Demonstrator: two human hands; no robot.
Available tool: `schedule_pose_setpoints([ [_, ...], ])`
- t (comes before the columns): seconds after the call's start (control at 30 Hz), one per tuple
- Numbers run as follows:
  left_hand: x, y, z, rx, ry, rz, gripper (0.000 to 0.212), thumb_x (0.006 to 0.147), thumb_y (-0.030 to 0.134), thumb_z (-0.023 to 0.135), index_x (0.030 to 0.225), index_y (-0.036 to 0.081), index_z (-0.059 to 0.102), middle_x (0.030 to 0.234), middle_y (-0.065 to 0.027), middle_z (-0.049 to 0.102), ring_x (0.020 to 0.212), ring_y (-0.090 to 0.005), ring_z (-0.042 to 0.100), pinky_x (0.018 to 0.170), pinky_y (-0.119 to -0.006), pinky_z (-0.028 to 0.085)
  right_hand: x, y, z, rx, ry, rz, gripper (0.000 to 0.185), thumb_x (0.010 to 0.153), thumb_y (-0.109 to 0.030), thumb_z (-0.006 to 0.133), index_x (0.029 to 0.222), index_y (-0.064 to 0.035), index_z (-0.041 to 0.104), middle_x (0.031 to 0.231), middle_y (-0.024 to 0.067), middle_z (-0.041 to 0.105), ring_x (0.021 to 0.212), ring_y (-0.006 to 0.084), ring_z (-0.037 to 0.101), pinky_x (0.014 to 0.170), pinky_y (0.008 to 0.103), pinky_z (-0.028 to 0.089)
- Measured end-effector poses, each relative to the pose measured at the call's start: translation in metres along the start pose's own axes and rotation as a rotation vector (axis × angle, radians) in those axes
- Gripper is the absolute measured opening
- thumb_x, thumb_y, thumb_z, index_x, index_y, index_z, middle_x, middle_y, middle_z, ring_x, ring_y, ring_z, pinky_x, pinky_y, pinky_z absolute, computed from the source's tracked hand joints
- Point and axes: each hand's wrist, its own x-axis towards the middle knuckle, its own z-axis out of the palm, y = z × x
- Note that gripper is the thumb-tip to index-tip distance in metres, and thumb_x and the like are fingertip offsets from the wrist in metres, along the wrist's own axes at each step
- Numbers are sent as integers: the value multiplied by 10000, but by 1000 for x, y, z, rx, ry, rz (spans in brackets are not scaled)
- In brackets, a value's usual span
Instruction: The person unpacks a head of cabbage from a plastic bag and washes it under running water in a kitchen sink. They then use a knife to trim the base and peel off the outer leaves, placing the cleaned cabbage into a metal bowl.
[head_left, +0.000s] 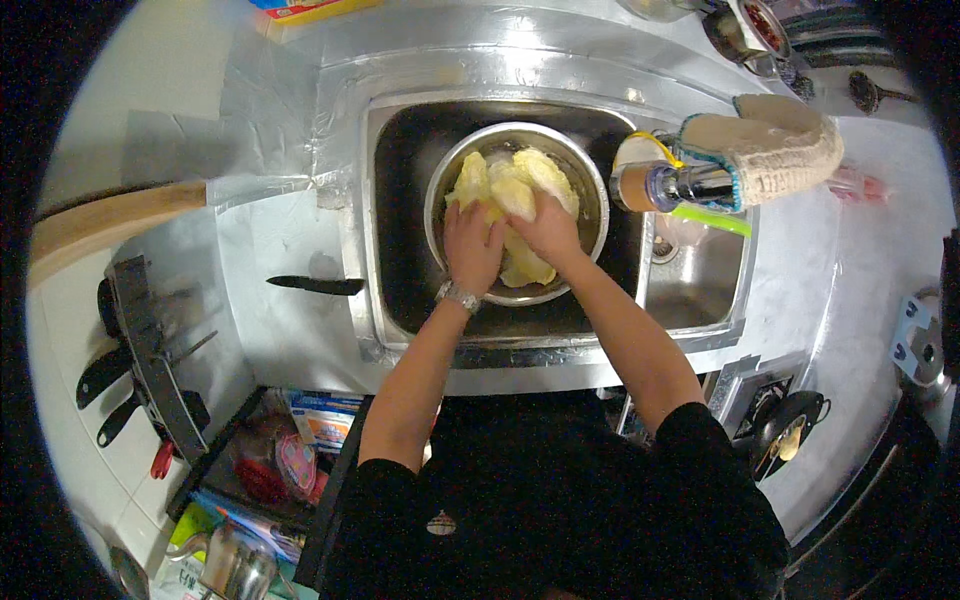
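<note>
Pale yellow cabbage leaves (525, 193), likely napa cabbage, fill much of a round stainless steel bowl (601, 225). The bowl sits in the large basin of a metal sink (405, 285). My left hand (474, 244) is on the leaves at the bowl's left side, its fingers bent over them and a metal-banded watch (459, 295) on the wrist. Beside it, my right hand (551, 231) grips a leaf near the middle of the bowl, thumb towards the left hand. The leaves partly hide the fingertips of both hands.
A black knife (315, 284) lies on the counter left of the sink. Right of the bowl, a faucet (701, 186) reaches over the divider, with a beige textile (784, 150) draped on it. A smaller basin (694, 292) adjoins. Knives hang in a wall rack (157, 360).
</note>
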Motion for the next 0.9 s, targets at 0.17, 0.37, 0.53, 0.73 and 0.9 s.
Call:
schedule_pose_setpoints([
  [0.17,-32,24,-7,-841,215,-450,706,923,271,697,1479,25,338,1415,-188,450,1313,-314,435,1082,-454,402,-46,-30,-44,20,140,-109,815,752,-411,824,1376,-3,493,1204,234,596,1083,417,620,908,455,525],
  [0.37,-34,71,-45,-1568,-226,-834,623,1004,432,553,1484,86,357,1418,-118,480,1271,-242,494,1007,-404,473,-70,-50,-64,109,317,-230,760,723,-303,867,1330,-12,515,1128,211,588,1042,399,608,867,455,521],
  [0.53,-26,85,-49,-1651,-254,-813,585,1041,467,429,1470,73,378,1415,-118,505,1261,-230,531,972,-408,500,-79,-56,-68,119,338,-269,762,718,-301,877,1323,-4,521,1139,211,587,1053,399,607,881,447,522],
  [0.73,-28,68,-29,-1394,-143,-786,444,1031,264,487,1390,7,439,1292,-136,593,1060,-258,659,790,-382,601,-81,-42,-48,503,306,-123,633,837,-240,815,1343,19,539,1197,134,640,1057,242,632,905,358,520],
  [0.9,-21,67,-41,-1381,-140,-859,400,1024,218,495,1353,-7,470,1252,-147,609,1043,-269,671,765,-384,625,-70,-29,-56,1326,10,343,510,957,-330,678,1322,12,579,1191,129,680,1035,218,668,915,352,531],
])
